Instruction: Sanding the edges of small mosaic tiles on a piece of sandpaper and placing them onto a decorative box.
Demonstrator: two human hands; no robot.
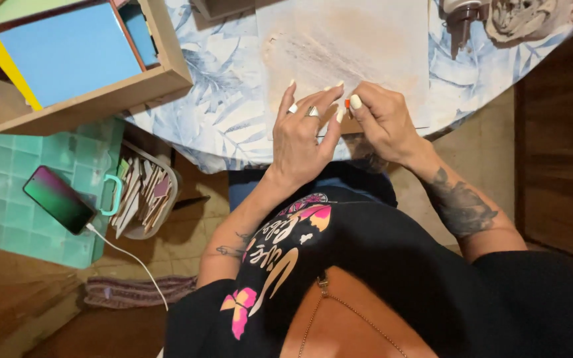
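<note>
Head view | both hands at 12 o'clock on the board (366,46) at the counter (213,99) edge | right hand (382,119) grip pinched on a small orange bit (347,103) | left hand (303,129) grip loose, fingertips resting beside the bit | looks like fine fiddling mid-step; next probably wants a steady pinch | phone (58,199) at 9 o'clock on a green box (8,166)

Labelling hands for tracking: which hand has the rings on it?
The left hand: silver rings show on its fingers, which are spread over the pale work board. The right hand shows no rings; its fingertips pinch a small orange-tipped piece.
</note>
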